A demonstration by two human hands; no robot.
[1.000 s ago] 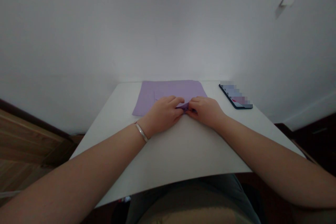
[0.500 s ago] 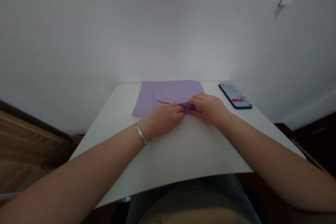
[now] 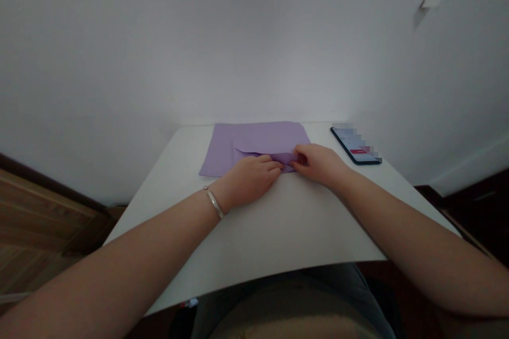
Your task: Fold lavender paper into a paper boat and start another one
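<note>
A lilac sheet of paper [image 3: 254, 135] lies at the far middle of the white table [image 3: 274, 222], with its near edge folded up into a flap. My left hand [image 3: 248, 180], a silver bangle on its wrist, rests curled on the near edge of the paper, fingertips pressed on the fold. My right hand [image 3: 320, 164] is beside it to the right, fingers bent and pinching the folded edge of the paper. The two hands almost touch over the fold.
A smartphone [image 3: 356, 147] with a lit screen lies at the table's far right corner. The table stands against a white wall [image 3: 238, 37]. Wooden floor shows at the left, dark furniture at the right. My lap is under the near edge.
My right hand has slid a little to the right along the folded edge. More of the folded flap shows between and behind the hands. The left hand has barely shifted.
</note>
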